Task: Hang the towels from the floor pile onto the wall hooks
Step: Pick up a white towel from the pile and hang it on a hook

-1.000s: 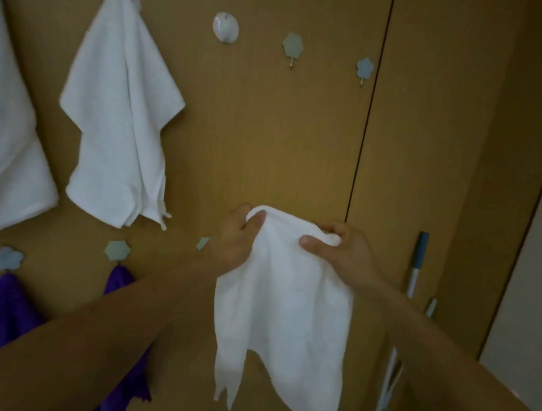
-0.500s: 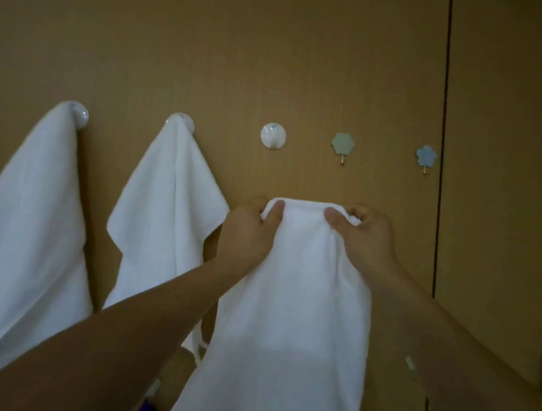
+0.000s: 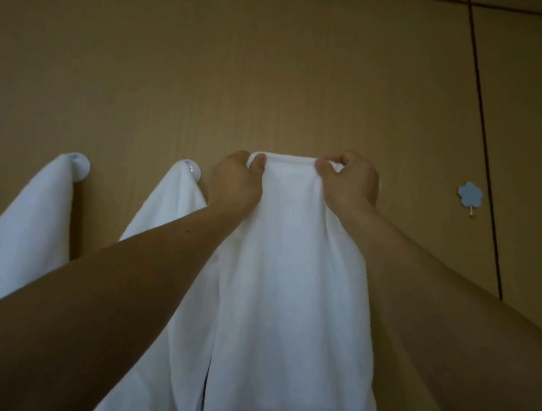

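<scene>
I hold a white towel (image 3: 292,274) by its top edge against the brown wall. My left hand (image 3: 237,181) pinches the left part of the edge and my right hand (image 3: 349,180) pinches the right part. The cloth hangs straight down between my forearms. The towel and my hands hide the round white hook and the hexagon hook behind them. Two other white towels hang to the left, one (image 3: 23,229) on a round hook (image 3: 81,165) and one (image 3: 165,214) on a round hook (image 3: 193,170).
A light blue flower-shaped hook (image 3: 470,195) sits bare on the wall to the right of my hands. A dark vertical seam (image 3: 482,150) runs down the wooden panel just beyond it.
Both hands have lifted the towel up the wall, from below the hook row to level with it. The towel now covers the round white hook and the hexagon hook. The camera tilted upward.
</scene>
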A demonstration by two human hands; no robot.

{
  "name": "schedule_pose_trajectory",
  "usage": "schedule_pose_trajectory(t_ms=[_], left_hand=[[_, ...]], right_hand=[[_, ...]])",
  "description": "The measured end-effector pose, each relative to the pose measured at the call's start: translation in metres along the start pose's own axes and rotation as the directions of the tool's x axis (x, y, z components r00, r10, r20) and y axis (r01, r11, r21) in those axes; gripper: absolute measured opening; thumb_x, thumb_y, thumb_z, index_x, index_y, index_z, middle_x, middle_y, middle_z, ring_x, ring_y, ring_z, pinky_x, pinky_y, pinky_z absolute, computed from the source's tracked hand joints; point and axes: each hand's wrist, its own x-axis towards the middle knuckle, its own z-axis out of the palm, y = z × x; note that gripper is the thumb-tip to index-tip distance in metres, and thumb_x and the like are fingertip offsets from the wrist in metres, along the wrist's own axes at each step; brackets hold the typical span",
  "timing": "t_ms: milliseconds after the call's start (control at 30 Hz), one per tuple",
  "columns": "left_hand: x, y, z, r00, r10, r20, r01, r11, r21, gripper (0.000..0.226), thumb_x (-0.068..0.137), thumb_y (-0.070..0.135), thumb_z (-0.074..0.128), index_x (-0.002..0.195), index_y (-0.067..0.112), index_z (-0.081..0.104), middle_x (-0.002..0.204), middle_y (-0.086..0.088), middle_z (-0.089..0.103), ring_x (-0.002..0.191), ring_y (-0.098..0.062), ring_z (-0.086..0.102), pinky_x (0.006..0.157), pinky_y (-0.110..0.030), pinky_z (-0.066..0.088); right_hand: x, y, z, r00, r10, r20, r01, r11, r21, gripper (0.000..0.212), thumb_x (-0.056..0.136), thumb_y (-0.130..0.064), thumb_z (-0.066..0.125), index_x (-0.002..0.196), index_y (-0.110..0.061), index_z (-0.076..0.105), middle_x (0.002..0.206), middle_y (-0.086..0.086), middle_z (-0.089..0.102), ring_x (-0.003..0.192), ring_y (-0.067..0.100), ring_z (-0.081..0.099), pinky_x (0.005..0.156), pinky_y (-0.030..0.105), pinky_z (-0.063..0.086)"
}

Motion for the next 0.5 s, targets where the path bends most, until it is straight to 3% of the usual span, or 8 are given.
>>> schedule_pose_trajectory(t_ms=[200,367,433,500], left_hand=[[0.031,-0.011,0.014,1.000,-0.009,-0.018,0.011,0.994,0.106,0.030,0.096,0.042,0.043,0.080,0.018,0.049,0.072,0.007,0.049,0.073,-0.018,0.047,0.065,-0.032,0.031],[0.026,-0.013,0.020,0.998,-0.030,-0.046,0.038,0.981,0.192,0.016,0.090,0.039,0.050,0.093,0.023,0.046,0.078,0.008,0.050,0.070,-0.015,0.047,0.063,-0.030,0.031],[0.018,-0.013,0.022,0.998,-0.069,0.011,0.066,0.978,0.196,0.016,0.087,0.036,0.053,0.092,0.021,0.049,0.073,0.010,0.050,0.062,-0.009,0.045,0.053,-0.026,0.026],[0.011,-0.010,0.026,0.967,-0.202,0.157,0.196,0.979,0.051,0.023,0.083,0.036,0.059,0.092,0.015,0.057,0.075,0.006,0.055,0.062,-0.006,0.048,0.049,-0.024,0.027]], right_hand=[[0.034,0.004,0.026,0.998,-0.048,0.034,0.051,0.994,-0.094,0.016,0.088,-0.034,0.063,0.100,-0.025,0.069,0.105,-0.002,0.069,0.093,0.019,0.062,0.074,0.024,0.042],[0.029,0.017,0.037,0.989,-0.139,0.054,0.147,0.965,-0.215,0.013,0.089,-0.035,0.059,0.097,-0.027,0.065,0.101,-0.004,0.066,0.088,0.018,0.061,0.067,0.025,0.037],[0.025,0.020,0.036,0.990,-0.113,0.084,0.129,0.969,-0.212,0.010,0.088,-0.033,0.058,0.094,-0.027,0.062,0.097,-0.005,0.064,0.084,0.017,0.059,0.064,0.026,0.038],[0.020,0.022,0.031,0.991,-0.040,0.129,0.064,0.981,-0.185,0.006,0.087,-0.032,0.058,0.091,-0.028,0.059,0.092,-0.008,0.062,0.082,0.016,0.058,0.061,0.026,0.037]])
